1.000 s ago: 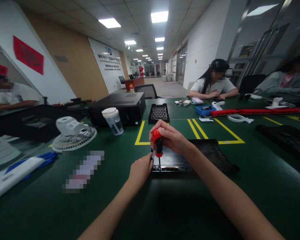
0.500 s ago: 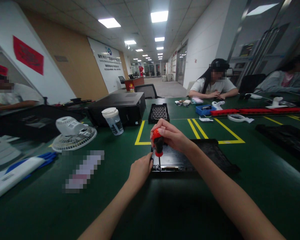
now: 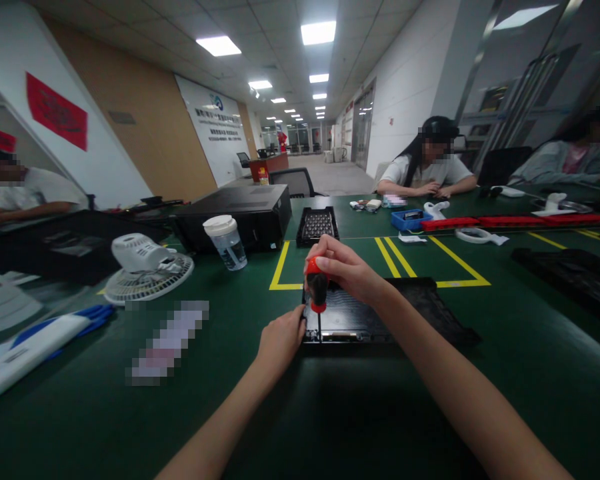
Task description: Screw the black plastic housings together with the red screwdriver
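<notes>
My right hand (image 3: 347, 267) is closed around the red and black handle of a screwdriver (image 3: 319, 290). The screwdriver stands upright, its thin shaft reaching down to the near left corner of a flat black panel (image 3: 405, 307). A shiny metallic strip (image 3: 343, 335) runs along the panel's near edge, right of the tip. My left hand (image 3: 283, 333) grips the panel's left edge, thumb on the side; its other fingertips are partly hidden. Whether a screw sits under the tip is too small to tell.
Beyond the panel stand a black tray with round cells (image 3: 319, 225), a lidded plastic cup (image 3: 226, 241) and a large black case (image 3: 235, 210). A white fan (image 3: 150, 267) lies on the left. Past a blue box (image 3: 410, 219), a person (image 3: 430, 167) sits across the table.
My right hand has shifted very slightly on the screwdriver's handle. My left hand, the panel and the screwdriver's tip stay in place.
</notes>
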`<control>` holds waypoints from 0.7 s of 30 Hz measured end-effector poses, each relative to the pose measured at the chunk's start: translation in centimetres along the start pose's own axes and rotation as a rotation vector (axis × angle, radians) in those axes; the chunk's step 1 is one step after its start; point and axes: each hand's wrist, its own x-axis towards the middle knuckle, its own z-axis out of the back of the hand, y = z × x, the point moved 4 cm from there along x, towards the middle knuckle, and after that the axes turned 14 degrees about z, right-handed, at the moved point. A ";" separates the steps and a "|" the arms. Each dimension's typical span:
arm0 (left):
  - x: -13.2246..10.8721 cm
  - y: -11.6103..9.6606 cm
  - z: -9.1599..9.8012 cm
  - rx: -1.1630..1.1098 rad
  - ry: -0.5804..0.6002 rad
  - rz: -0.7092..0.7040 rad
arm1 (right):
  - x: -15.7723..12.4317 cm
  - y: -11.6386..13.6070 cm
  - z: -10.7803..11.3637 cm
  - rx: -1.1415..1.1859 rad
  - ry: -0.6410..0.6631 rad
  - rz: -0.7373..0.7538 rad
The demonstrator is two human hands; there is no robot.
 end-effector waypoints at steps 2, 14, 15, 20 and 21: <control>0.0 0.0 0.0 -0.002 0.013 0.012 | 0.0 0.0 0.1 -0.033 -0.006 0.003; 0.1 0.1 -0.3 -0.011 -0.014 -0.016 | 0.3 0.8 0.1 -0.163 -0.007 0.063; 0.1 0.1 -0.3 -0.014 -0.018 -0.018 | 0.3 0.9 0.0 -0.170 -0.007 0.062; 0.0 0.0 -0.1 -0.010 -0.011 -0.011 | 0.4 1.1 0.0 -0.209 -0.018 0.077; -0.1 0.0 -0.1 -0.011 -0.010 -0.010 | 0.4 1.1 0.1 -0.214 -0.020 0.084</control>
